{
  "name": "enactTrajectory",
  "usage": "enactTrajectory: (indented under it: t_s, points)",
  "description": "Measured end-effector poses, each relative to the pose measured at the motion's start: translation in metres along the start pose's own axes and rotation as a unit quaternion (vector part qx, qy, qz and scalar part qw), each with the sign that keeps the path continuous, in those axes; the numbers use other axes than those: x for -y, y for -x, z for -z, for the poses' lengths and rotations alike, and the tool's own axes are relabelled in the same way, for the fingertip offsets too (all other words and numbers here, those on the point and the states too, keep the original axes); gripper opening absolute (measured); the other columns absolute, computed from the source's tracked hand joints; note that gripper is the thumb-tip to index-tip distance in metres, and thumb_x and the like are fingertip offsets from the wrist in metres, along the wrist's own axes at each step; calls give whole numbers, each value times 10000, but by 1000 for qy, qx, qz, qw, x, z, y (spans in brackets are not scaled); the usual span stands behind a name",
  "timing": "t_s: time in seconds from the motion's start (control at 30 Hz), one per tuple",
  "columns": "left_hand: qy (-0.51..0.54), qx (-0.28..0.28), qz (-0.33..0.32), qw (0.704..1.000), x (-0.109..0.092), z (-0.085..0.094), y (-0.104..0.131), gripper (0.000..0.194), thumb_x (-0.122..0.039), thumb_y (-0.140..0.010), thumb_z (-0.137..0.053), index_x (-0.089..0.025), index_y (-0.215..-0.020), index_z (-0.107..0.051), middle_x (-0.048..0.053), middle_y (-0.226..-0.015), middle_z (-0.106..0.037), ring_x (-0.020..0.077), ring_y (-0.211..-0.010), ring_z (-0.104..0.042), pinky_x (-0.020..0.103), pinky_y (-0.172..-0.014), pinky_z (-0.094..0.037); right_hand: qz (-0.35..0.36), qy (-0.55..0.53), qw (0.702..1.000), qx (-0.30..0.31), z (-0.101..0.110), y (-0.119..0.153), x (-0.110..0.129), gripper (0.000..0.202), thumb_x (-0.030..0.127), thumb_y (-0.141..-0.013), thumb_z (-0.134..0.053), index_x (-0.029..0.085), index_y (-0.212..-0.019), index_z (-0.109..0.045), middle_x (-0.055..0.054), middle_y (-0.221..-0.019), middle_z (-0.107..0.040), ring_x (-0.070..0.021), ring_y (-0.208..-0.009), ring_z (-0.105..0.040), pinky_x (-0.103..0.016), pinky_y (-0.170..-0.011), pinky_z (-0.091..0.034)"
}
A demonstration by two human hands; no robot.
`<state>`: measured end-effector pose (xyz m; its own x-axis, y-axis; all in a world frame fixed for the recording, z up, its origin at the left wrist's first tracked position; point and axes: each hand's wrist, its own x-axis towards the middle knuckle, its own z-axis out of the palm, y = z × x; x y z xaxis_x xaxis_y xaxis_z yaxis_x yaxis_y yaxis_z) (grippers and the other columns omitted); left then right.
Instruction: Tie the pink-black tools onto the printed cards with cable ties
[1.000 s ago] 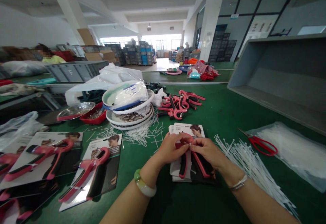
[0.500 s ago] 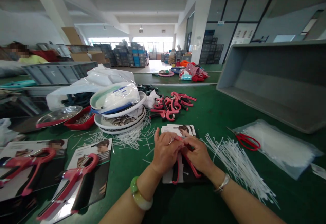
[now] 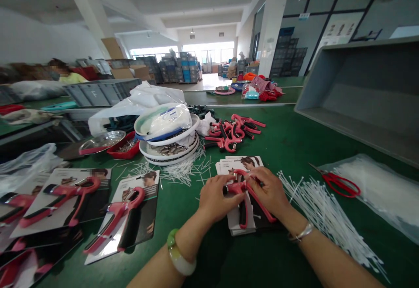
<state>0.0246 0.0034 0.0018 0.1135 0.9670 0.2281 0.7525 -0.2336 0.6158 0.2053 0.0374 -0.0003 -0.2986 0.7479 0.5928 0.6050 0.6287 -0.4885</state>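
Note:
A pink-and-black hand grip strengthener (image 3: 241, 187) lies on a stack of printed cards (image 3: 231, 226) in front of me. My left hand (image 3: 214, 198) is closed around its left side, thumb and fingers on either side of the black adjusting knob. On the right, my right hand (image 3: 269, 190) grips the upper part of the other handle, its fingertips partly hidden. A white cable tie end sticks out beside the lower handles. To the left, a carded hand grip (image 3: 119, 218) lies flat, with several more beside it.
Loose white cable ties (image 3: 330, 218) lie right of the cards, near red-handled scissors (image 3: 342, 185) and a plastic bag (image 3: 379, 187). Behind are a pile of hand grips (image 3: 234, 133), stacked bowls (image 3: 168, 148) and a grey crate (image 3: 363, 100). A person (image 3: 67, 73) is at the far left.
My hands, earlier pinched together over the grip's top, have moved apart to its two sides, so its spring and knob now show. The view has swung left.

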Motion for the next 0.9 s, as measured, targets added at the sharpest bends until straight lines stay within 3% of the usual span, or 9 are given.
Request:
enactTrajectory:
  t_s: [0.1,0.27,0.33,0.5,0.57,0.77,0.9]
  points:
    - [21,-33,52,998,-7,-11,9,437,-460,-738,-630,-307,-1146,-597,32,-1165,-611,276,-1097,-511,435,-930,-416,50,69,994,64,6,6,11,191,200,-871,-437,173,-842,-624,-101,-925,-643,-216,-948,-585,-339,-819,-465]
    - [36,-30,69,997,-12,-16,11,390,-447,-734,-639,-335,-1107,-624,30,-1230,-569,285,-1145,-484,456,-948,-396,78,168,966,183,21,21,26,246,115,-826,-401,162,-847,-642,-97,-888,-658,-204,-846,-604,-316,-739,-481]
    - [30,-29,73,996,-14,-14,9,384,-439,-724,-649,-330,-1092,-629,36,-1224,-572,291,-1142,-484,462,-941,-394,80,178,963,188,23,24,26,246,119,-825,-405,168,-837,-646,-94,-883,-662,-205,-844,-604,-313,-732,-482]
    - [-19,-26,80,996,-23,-10,-4,340,-458,-670,-683,-274,-953,-639,49,-1081,-625,305,-1025,-543,470,-867,-426,88,130,982,108,20,29,21,257,156,-867,-393,160,-898,-648,-102,-907,-669,-199,-857,-602,-315,-753,-489]
    - [-35,-19,79,996,-26,-10,-10,326,-475,-670,-677,-261,-911,-629,49,-1033,-641,301,-984,-564,461,-834,-440,82,131,983,103,20,31,19,259,157,-867,-393,158,-900,-650,-105,-916,-669,-207,-865,-603,-328,-756,-490]
    - [-80,8,63,995,-27,-10,-20,330,-490,-707,-637,-234,-915,-621,70,-945,-681,300,-910,-608,399,-753,-469,85,57,984,149,24,25,17,256,170,-870,-377,173,-849,-632,-90,-890,-667,-179,-846,-611,-296,-748,-482]
    - [-87,5,37,995,-26,-8,-23,363,-512,-706,-642,-240,-946,-621,64,-1002,-676,297,-938,-606,424,-801,-460,74,98,971,207,28,20,17,231,189,-858,-403,173,-825,-630,-83,-857,-657,-187,-812,-600,-302,-719,-468]
